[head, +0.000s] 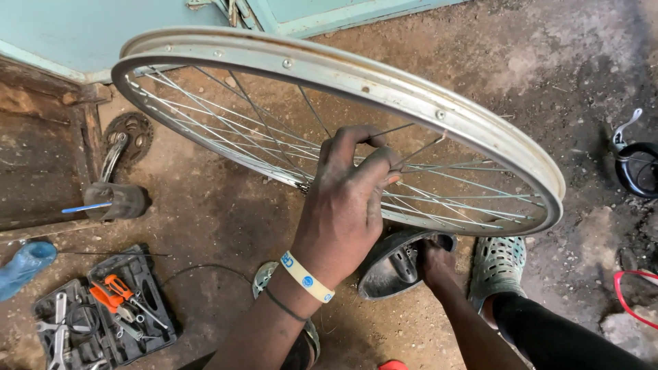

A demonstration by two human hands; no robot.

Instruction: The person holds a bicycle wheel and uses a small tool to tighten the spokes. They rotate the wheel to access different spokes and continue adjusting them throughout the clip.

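My left hand (346,199) reaches up through the bicycle wheel (439,113), fingertips pinched together on a thin spoke (411,152). My right hand (433,259) is below the rim, closed on a metal hub shell (391,267) near the floor (226,212).

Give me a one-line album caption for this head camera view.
Left hand pinches a spoke of a bicycle wheel; right hand reaches beneath, beside a metal hub shell, over the open toolbox.
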